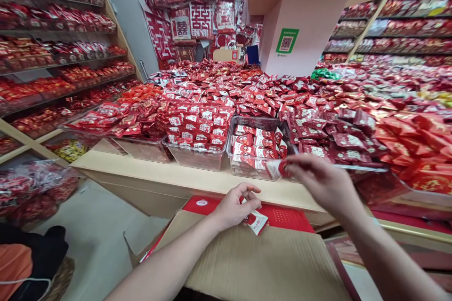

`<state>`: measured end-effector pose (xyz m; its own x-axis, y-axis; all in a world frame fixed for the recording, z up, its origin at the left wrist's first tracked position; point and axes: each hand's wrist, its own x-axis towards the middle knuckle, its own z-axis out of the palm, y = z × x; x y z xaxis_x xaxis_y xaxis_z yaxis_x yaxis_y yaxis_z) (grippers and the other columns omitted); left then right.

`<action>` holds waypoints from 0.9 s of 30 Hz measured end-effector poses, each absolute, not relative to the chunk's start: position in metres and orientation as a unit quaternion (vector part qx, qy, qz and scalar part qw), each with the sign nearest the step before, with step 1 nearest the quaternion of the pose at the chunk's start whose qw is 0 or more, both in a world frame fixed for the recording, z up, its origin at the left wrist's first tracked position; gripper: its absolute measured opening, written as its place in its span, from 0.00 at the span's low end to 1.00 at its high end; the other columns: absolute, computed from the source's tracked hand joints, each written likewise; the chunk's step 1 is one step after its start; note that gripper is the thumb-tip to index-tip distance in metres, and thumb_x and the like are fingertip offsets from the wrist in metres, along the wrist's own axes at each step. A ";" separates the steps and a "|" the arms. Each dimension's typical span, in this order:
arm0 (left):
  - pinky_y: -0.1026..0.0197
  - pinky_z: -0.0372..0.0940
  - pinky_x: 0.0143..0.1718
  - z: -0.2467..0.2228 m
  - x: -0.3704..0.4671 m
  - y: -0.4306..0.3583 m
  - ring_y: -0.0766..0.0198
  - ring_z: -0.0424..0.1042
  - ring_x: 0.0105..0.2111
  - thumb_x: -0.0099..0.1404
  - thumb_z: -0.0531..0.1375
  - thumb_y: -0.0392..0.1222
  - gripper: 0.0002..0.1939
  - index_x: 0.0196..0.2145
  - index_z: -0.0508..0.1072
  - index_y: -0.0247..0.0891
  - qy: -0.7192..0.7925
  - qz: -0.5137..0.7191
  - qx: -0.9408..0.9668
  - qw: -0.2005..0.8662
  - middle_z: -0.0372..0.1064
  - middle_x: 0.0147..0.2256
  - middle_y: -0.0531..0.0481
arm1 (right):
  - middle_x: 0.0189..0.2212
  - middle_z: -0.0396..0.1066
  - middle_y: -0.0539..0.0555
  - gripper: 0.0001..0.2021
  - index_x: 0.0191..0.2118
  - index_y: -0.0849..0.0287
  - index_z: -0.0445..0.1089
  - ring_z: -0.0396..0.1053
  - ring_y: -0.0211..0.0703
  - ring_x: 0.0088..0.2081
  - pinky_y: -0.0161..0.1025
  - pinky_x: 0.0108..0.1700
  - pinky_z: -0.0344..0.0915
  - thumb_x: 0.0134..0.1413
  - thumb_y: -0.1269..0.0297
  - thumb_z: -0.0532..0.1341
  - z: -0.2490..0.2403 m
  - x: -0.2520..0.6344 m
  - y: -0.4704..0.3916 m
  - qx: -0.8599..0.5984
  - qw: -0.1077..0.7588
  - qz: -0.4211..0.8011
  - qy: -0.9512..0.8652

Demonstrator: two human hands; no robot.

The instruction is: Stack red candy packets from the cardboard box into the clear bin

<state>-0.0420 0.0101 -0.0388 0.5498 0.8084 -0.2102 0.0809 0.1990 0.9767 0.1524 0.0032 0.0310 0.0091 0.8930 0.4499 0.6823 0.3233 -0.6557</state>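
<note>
My left hand [238,204] is above an open-flapped cardboard box [254,258], its fingers curled round a small red-and-white candy packet [257,222]. Slightly blurred, my right hand [319,178] pinches another candy packet [273,168] at the front edge of a clear plastic bin [243,165]. Inside that bin, several similar red-and-white packets [264,138] lie in rough rows below the rim. The contents of the cardboard box are mostly hidden under its flap and my arms.
Neighbouring clear bins, such as the one on the left [197,160], are heaped with red packets along a wooden counter edge [169,176]. A pillar [300,19] rises behind. Stocked shelves [52,63] line the left wall. A bagged heap [38,188] lies at lower left.
</note>
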 end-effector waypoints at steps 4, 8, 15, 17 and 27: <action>0.74 0.54 0.10 -0.040 -0.040 0.012 0.77 0.57 0.14 0.54 0.55 0.43 0.13 0.37 0.61 0.36 0.431 0.274 0.568 0.645 0.62 0.25 0.55 | 0.33 0.70 0.54 0.11 0.37 0.58 0.69 0.67 0.43 0.34 0.38 0.37 0.62 0.46 0.64 0.56 0.060 0.153 0.056 -0.642 0.330 0.026 -0.692; 0.73 0.54 0.09 -0.043 -0.041 0.013 0.75 0.58 0.14 0.53 0.54 0.42 0.11 0.36 0.62 0.36 0.452 0.265 0.570 0.633 0.62 0.25 0.55 | 0.32 0.71 0.54 0.09 0.34 0.60 0.71 0.67 0.42 0.34 0.34 0.35 0.60 0.44 0.68 0.57 0.048 0.142 0.094 -0.661 0.129 0.062 -0.737; 0.72 0.55 0.09 -0.049 -0.041 0.015 0.75 0.57 0.14 0.53 0.54 0.42 0.11 0.35 0.63 0.37 0.449 0.263 0.584 0.623 0.63 0.25 0.54 | 0.28 0.72 0.53 0.08 0.29 0.57 0.71 0.67 0.41 0.31 0.31 0.26 0.56 0.39 0.69 0.57 0.038 0.140 0.109 -0.612 -0.055 0.031 -0.788; 0.72 0.54 0.09 -0.050 -0.040 0.014 0.75 0.57 0.14 0.53 0.54 0.42 0.11 0.35 0.63 0.36 0.447 0.255 0.587 0.625 0.62 0.25 0.55 | 0.28 0.71 0.53 0.08 0.28 0.57 0.71 0.67 0.41 0.30 0.31 0.25 0.55 0.38 0.69 0.57 0.040 0.140 0.113 -0.596 -0.088 0.020 -0.798; 0.72 0.53 0.09 -0.056 -0.042 0.017 0.75 0.56 0.13 0.54 0.54 0.43 0.11 0.35 0.63 0.36 0.448 0.259 0.591 0.619 0.62 0.25 0.55 | 0.25 0.71 0.52 0.07 0.28 0.60 0.71 0.67 0.39 0.27 0.30 0.24 0.56 0.37 0.68 0.58 0.049 0.135 0.130 -0.541 -0.150 0.099 -0.822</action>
<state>-0.0416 0.0165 -0.0563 0.4655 0.8495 -0.2483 0.2087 0.1673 0.9636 0.1349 0.1301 0.0491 -0.3695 0.8596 -0.3530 0.9189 0.3946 -0.0009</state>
